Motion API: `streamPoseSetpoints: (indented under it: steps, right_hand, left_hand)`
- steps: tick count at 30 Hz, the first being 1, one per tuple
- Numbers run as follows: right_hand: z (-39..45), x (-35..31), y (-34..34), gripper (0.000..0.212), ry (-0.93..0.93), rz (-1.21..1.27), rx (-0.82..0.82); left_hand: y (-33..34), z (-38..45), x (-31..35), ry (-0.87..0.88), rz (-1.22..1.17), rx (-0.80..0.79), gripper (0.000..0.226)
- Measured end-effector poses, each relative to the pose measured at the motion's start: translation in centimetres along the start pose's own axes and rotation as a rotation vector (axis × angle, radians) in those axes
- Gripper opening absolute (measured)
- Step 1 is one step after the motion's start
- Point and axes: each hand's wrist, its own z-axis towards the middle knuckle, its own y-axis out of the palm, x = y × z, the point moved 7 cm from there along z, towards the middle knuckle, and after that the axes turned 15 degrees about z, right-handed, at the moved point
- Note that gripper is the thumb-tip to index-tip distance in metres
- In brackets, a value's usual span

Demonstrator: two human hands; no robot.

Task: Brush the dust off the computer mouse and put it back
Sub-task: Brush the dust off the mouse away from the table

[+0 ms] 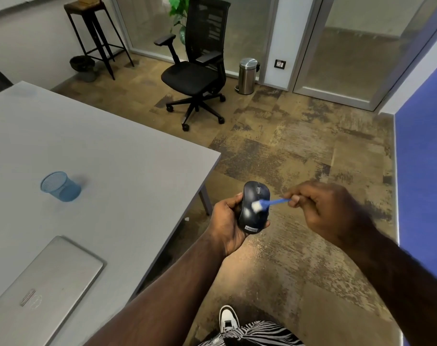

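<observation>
mouse cupped in left hand, off the tabletop at 9 o'clock | brush pinched by right hand fingers, bristles on mouse so dust drops to floor

The one word that reads clearly is "Lenovo", in pale letters on a small label at the near end of the dark computer mouse, at the lower middle of the frame. A round emblem on the lid of the closed silver laptop, lower left, is too faint to read.
</observation>
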Motion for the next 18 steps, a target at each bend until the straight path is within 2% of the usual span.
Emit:
streamPoseSetpoints:
  steps: [2,3,8,13,16,18]
  right_hand:
    - [0.0,0.2,-1.0,0.018,-0.020,-0.018,0.100]
    - [-0.1,0.2,-1.1,0.017,-0.031,-0.016,0.096]
    - [-0.9,-0.1,0.5,0.019,-0.058,0.043,-0.148]
    - [-1.1,-0.1,-1.0,0.022,-0.090,0.023,0.058]
    - [-1.4,-0.3,0.2,0.020,-0.103,0.056,-0.066]
    - [-1.4,0.0,0.4,0.020,-0.090,0.055,-0.067]
  left_hand:
    - [0.0,0.1,0.1,0.004,-0.013,-0.021,0.047]
    - [0.0,0.1,0.1,0.008,-0.024,-0.027,0.048]
    - [-0.3,0.4,0.0,0.025,-0.112,-0.035,0.046]
    - [-0.3,0.5,0.4,0.028,-0.153,-0.040,0.048]
    - [-0.2,0.4,0.6,0.025,-0.140,-0.055,0.047]
    - [0.0,0.2,0.6,0.028,-0.128,-0.062,0.048]
